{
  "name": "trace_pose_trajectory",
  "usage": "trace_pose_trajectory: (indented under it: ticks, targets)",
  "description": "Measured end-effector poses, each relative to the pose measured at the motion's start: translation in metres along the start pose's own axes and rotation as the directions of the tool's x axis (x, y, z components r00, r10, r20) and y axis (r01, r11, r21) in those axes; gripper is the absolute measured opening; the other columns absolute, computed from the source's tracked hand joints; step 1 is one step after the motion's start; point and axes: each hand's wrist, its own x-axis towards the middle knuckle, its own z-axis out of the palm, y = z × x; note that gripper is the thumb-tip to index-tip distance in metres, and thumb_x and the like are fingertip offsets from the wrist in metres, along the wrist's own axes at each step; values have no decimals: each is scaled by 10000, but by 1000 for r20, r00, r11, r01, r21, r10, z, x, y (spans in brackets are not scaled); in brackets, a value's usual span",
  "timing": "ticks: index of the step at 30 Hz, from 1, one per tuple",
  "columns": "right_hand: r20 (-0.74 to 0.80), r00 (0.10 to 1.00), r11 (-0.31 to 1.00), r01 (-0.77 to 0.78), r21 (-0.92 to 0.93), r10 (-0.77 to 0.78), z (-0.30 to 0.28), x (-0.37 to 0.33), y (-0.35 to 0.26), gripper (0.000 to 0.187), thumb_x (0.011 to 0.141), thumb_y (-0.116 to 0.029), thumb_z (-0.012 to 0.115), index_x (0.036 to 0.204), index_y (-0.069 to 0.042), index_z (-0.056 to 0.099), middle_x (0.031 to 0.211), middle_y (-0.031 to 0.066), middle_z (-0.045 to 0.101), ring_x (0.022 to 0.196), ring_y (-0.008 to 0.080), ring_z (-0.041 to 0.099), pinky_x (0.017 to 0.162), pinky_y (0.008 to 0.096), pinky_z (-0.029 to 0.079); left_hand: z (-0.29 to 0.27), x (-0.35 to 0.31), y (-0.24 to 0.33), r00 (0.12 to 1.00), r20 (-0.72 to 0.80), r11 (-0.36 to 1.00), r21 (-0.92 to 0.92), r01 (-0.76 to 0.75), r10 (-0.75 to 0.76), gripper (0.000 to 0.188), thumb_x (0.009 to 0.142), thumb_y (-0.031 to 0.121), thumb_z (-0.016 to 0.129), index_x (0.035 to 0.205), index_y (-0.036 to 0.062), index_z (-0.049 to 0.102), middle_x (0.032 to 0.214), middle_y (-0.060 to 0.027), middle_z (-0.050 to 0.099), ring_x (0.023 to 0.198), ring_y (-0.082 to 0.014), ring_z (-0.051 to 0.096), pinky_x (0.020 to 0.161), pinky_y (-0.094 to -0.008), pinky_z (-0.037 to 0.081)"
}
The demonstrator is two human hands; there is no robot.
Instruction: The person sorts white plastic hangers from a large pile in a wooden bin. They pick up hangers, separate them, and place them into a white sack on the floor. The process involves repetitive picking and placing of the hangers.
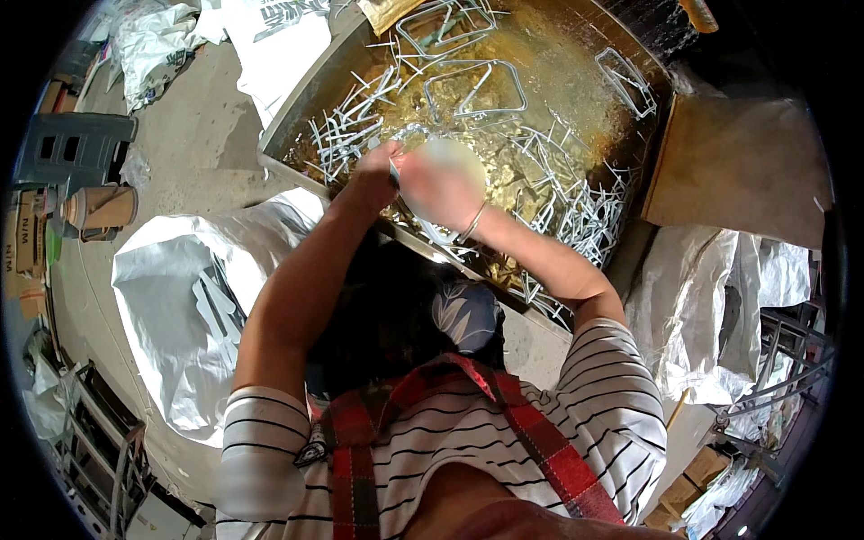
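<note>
Both hands meet over the near left part of a large metal tray (297, 117). My left hand (380, 165) has its fingers closed in a pinch beside the right; what is between them is too small to make out. My right hand (443, 187) is mostly covered by a blur, so its fingers cannot be read. Around them lie loose thin grey metal pieces (576, 211), heaped at the right and near edge. More thin metal pieces (351, 121) lie at the left. Bent wire frames (477, 87) rest further back on the wet, yellowish tray bottom.
An open white sack (171, 261) with flat grey pieces inside stands left of the tray. A brown board (738, 171) and another white sack (702, 315) are at the right. A grey plastic stool (76, 148) and a brown container (101, 209) stand far left.
</note>
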Motion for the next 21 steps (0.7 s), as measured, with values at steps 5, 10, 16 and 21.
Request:
trace_pose_trajectory:
  ticks: [5,10,16,21]
  targets:
    - [-151,940,906,-335,-258,305,-41,73,80,147,782,-151,549,873,-40,577,830,157,579,811,303,566,701,421,468,34,-35,9,969,-221,994,-26,106,-110,130,797,128,467,805,-1,454,764,-127,511,609,-208,510,499,-305,428]
    - [-39,904,581,-307,-754,427,-23,143,206,505,762,-116,529,1242,-80,378,1226,86,451,1164,249,398,953,441,336,55,-69,24,933,-360,996,82,43,-11,126,761,122,496,778,-2,487,735,-120,504,607,-213,509,540,-328,457]
    - [118,951,451,-24,-892,285,13,192,298,675,801,-180,471,1393,-103,156,1433,53,244,1338,222,177,1042,502,178,31,-76,20,913,-375,982,39,187,-159,69,752,72,556,751,8,527,694,-113,532,600,-232,519,565,-363,451]
    - [323,867,514,94,-853,378,29,199,296,453,878,-158,344,1326,-110,297,1299,110,425,1235,216,368,1006,476,236,25,-84,26,869,-477,988,18,156,-128,180,802,153,565,889,3,515,807,-134,548,646,-245,533,569,-408,457]
